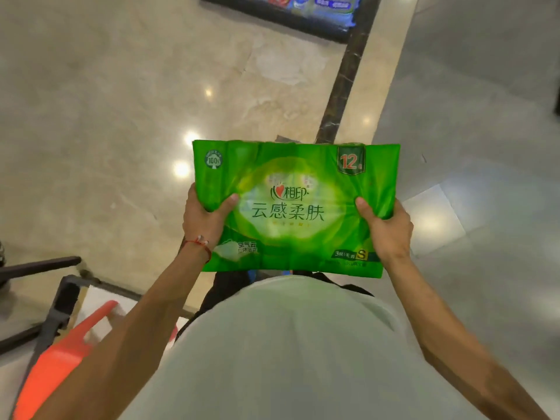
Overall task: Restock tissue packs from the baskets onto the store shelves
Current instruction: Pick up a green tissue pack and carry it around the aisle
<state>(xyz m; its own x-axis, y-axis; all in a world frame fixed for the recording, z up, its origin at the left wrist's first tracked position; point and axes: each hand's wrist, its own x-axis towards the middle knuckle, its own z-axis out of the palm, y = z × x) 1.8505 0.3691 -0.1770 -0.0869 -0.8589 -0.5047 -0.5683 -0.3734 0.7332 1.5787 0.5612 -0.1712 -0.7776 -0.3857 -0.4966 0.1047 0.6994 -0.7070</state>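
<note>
A flat green tissue pack (295,189) with white lettering and a "12" badge is held level in front of my body, above the floor. My left hand (203,218) grips its left edge, thumb on top. My right hand (386,225) grips its right edge the same way. A red string bracelet circles my left wrist. The bottom shelf (303,13) of a store rack, holding blue packs, shows at the top edge, some way ahead of the pack.
An orange basket (57,356) sits at the lower left, beside a dark metal frame (51,301). Glossy beige floor tiles (121,101) spread ahead; a dark stone strip (342,95) divides them from grey tiles on the right.
</note>
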